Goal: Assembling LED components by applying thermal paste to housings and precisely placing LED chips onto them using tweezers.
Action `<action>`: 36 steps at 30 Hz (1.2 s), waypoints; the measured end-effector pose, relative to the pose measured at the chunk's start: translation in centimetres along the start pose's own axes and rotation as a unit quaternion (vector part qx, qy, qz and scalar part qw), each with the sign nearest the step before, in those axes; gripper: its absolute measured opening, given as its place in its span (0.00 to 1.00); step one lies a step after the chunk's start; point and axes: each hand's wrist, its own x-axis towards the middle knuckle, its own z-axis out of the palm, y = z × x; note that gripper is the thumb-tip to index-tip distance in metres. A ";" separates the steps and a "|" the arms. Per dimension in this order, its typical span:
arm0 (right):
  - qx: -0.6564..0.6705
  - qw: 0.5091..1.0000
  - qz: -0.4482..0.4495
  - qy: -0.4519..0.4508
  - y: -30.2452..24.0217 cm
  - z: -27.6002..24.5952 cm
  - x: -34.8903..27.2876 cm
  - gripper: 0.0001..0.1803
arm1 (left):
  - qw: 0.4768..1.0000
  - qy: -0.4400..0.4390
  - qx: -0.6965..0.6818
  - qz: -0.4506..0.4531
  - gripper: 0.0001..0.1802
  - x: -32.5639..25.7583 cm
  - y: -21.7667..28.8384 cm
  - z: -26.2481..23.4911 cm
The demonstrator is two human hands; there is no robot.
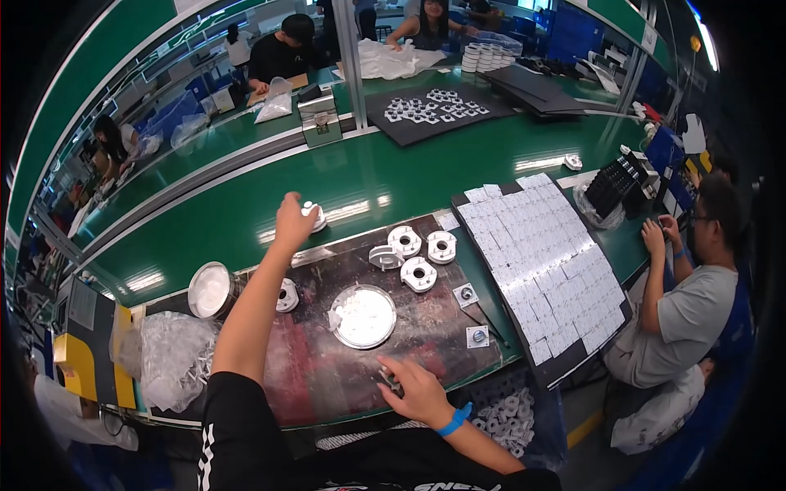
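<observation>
My left hand [293,222] reaches out over the green belt, its fingers closed around a white round plastic housing [317,219]. Near the front edge of the worn dark board [442,344], my right hand [416,391] has its thumb and fingers apart. By those fingertips is something small that I cannot make out. Between the hands sits a round dish [378,323] of small white pieces. Several white ring-shaped housings [418,275] stand behind it to the right, and another housing [286,296] is partly hidden by my left forearm. Two small square boards with round components [477,336] lie at the right.
A white-filled tin [210,290] and a clear plastic bag [172,360] stand left. A dark panel of white square plates [544,262] leans right, near a seated person [696,295]. A bin of white parts [508,421] is below. Across the belt lies a black tray [401,131].
</observation>
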 end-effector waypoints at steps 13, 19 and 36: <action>0.021 1.000 -0.008 -0.018 0.1 -0.4 -0.8 0.32 | 0.956 -0.168 -0.132 0.199 0.24 -13.4 13.5 -3.2; 0.311 0.931 0.190 0.001 0.9 -0.3 -1.2 0.30 | 0.912 -0.127 -0.262 0.289 0.30 -23.9 9.8 -9.2; -0.051 0.996 0.039 0.062 -2.4 -2.6 -0.3 0.24 | 0.947 -0.217 -0.206 0.117 0.39 -32.9 5.8 -13.1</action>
